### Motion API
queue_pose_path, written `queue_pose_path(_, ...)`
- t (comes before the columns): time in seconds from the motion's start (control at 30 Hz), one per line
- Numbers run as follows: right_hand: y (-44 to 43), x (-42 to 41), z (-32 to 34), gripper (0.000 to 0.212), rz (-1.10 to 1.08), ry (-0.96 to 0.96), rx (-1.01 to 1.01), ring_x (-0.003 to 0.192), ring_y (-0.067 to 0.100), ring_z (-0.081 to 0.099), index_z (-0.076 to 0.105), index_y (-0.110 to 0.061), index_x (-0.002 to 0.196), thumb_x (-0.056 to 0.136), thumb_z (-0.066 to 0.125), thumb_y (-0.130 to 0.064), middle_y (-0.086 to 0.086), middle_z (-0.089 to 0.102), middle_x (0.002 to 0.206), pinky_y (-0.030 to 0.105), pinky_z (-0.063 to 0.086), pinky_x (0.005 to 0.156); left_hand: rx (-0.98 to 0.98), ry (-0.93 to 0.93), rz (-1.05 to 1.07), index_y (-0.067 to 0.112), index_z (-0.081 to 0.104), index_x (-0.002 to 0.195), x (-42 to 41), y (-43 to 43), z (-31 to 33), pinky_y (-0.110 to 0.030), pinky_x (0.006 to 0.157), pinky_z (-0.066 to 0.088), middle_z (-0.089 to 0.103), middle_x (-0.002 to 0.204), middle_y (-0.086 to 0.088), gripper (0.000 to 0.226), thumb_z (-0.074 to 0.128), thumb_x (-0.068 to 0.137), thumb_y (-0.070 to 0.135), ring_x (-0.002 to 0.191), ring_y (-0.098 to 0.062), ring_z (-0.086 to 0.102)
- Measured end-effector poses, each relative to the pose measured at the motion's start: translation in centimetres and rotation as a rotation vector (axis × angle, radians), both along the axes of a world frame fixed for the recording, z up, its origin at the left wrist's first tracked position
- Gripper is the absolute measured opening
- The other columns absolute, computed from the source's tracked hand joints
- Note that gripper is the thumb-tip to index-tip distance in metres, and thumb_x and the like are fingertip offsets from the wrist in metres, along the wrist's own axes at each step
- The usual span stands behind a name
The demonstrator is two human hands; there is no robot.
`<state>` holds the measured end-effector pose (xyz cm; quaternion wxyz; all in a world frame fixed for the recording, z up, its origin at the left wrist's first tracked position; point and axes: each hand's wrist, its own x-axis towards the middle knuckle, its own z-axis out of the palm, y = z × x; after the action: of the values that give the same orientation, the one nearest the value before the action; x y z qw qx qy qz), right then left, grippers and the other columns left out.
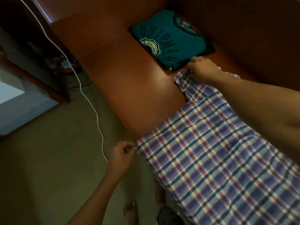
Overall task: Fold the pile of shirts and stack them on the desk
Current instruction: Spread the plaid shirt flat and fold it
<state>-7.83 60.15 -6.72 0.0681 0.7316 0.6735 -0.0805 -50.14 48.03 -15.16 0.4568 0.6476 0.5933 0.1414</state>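
A purple, blue and white plaid shirt (215, 151) lies spread over the brown wooden desk (123, 65) and hangs past its near edge. My left hand (121, 153) pinches the shirt's corner at the desk edge. Farther up the desk, my right hand (203, 69) grips the bunched sleeve end of the shirt. A folded teal T-shirt (168, 39) with pale lettering and a round emblem lies flat on the desk just beyond my right hand. A darker folded garment shows under its right edge.
A white cable (90, 104) runs from the upper left down across the carpet (48, 159) to near my left hand. Dark wooden furniture (24, 46) stands at the left. My bare foot (129, 210) is on the floor below the desk edge.
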Motion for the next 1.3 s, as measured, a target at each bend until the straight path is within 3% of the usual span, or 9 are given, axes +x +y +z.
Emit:
queue_pose_path(0.17, -1.8, 1.1, 3.0, 0.022, 0.001, 0.075, 0.073, 0.099, 0.026, 0.052, 0.057, -0.022, 0.11, 0.091, 0.069, -0.017, 0.006, 0.055, 0.109, 0.043, 0.047, 0.078, 0.147, 0.046, -0.067, 0.036, 0.064, 0.077, -1.0, 0.1, 1.6, -0.031, 0.085, 0.047, 0.066, 0.096, 0.02, 0.013, 0.062, 0.077, 0.049, 0.093, -0.01, 0.062)
queue_pose_path(0.27, -3.2, 2.3, 5.2, 0.025, -0.064, 0.152, 0.049, 0.093, 0.024, 0.056, 0.055, -0.027, 0.108, 0.092, 0.067, -0.013, 0.005, 0.054, 0.108, 0.04, 0.048, 0.071, 0.167, 0.115, -0.091, 0.033, 0.065, 0.081, -1.6, 0.0, 2.3, -0.032, 0.078, 0.052, 0.068, 0.086, 0.013, 0.011, 0.076, 0.084, 0.034, 0.083, -0.005, 0.065)
queue_pose_path(0.47, -7.9, 3.4, 9.8, 0.033, -0.012, 0.074, 0.139, 0.116, 0.029, 0.05, 0.06, -0.014, 0.129, 0.097, 0.064, -0.016, 0.007, 0.058, 0.122, 0.048, 0.046, 0.093, 0.231, 0.113, -0.153, 0.025, 0.074, 0.11, -1.3, -0.4, 5.1, -0.028, 0.074, 0.049, 0.066, 0.082, 0.013, 0.025, 0.078, 0.087, 0.017, 0.079, -0.009, 0.065)
queue_pose_path(0.57, -11.1, 4.2, 11.1, 0.023, 0.011, -0.032, 0.185, 0.107, 0.029, 0.05, 0.064, -0.011, 0.115, 0.097, 0.063, -0.025, 0.01, 0.056, 0.112, 0.047, 0.049, 0.083, 0.351, 0.182, -0.266, 0.021, 0.078, 0.101, -1.4, -1.0, 5.9, -0.035, 0.076, 0.051, 0.062, 0.082, 0.014, 0.016, 0.073, 0.088, 0.029, 0.082, -0.019, 0.063)
queue_pose_path(0.67, -15.0, 5.0, 11.5, 0.028, -0.005, -0.094, 0.271, 0.101, 0.03, 0.048, 0.065, -0.008, 0.117, 0.095, 0.065, -0.025, 0.012, 0.055, 0.109, 0.047, 0.049, 0.076, 0.482, 0.219, -0.316, 0.026, 0.076, 0.09, -1.5, -2.3, 6.5, -0.037, 0.078, 0.04, 0.065, 0.082, 0.011, 0.031, 0.054, 0.085, 0.048, 0.082, -0.019, 0.061)
queue_pose_path(0.93, -28.1, 3.6, 7.8, 0.023, -0.28, -0.142, 0.447, 0.09, 0.035, 0.047, 0.071, -0.006, 0.109, 0.091, 0.072, -0.021, 0.015, 0.049, 0.098, 0.043, 0.046, 0.059, 0.69, 0.066, -0.469, 0.021, 0.075, 0.096, -0.6, -8.0, 5.9, -0.036, 0.071, 0.039, 0.065, 0.09, 0.011, 0.021, 0.06, 0.09, 0.034, 0.074, -0.012, 0.063)
queue_pose_path(1.13, -32.4, 2.2, 2.9, 0.042, -0.738, 0.12, 0.067, 0.101, 0.035, 0.057, 0.065, -0.023, 0.132, 0.091, 0.064, -0.014, 0.008, 0.052, 0.11, 0.036, 0.045, 0.066, 0.704, 0.085, -0.546, 0.019, 0.075, 0.101, -0.6, -9.2, 3.8, -0.031, 0.071, 0.037, 0.066, 0.095, 0.01, 0.025, 0.057, 0.091, 0.034, 0.078, -0.011, 0.064)
queue_pose_path(1.23, -31.8, 1.8, 2.4, 0.038, -0.961, 0.444, 0.161, 0.072, 0.028, 0.061, 0.066, -0.01, 0.121, 0.084, 0.063, -0.004, 0.011, 0.065, 0.092, 0.032, 0.048, 0.059, 0.701, 0.083, -0.566, 0.019, 0.075, 0.104, -0.6, -9.3, 2.9, -0.029, 0.071, 0.034, 0.066, 0.095, 0.01, 0.026, 0.057, 0.09, 0.033, 0.077, -0.01, 0.063)
queue_pose_path(1.3, -30.8, 1.9, 2.5, 0.038, -1.155, 0.552, 0.288, 0.067, 0.025, 0.059, 0.06, -0.009, 0.127, 0.089, 0.062, -0.011, 0.012, 0.067, 0.085, 0.035, 0.05, 0.063, 0.701, 0.078, -0.581, 0.02, 0.074, 0.105, -0.6, -9.4, 2.5, -0.029, 0.071, 0.034, 0.066, 0.096, 0.011, 0.025, 0.057, 0.09, 0.033, 0.078, -0.009, 0.062)
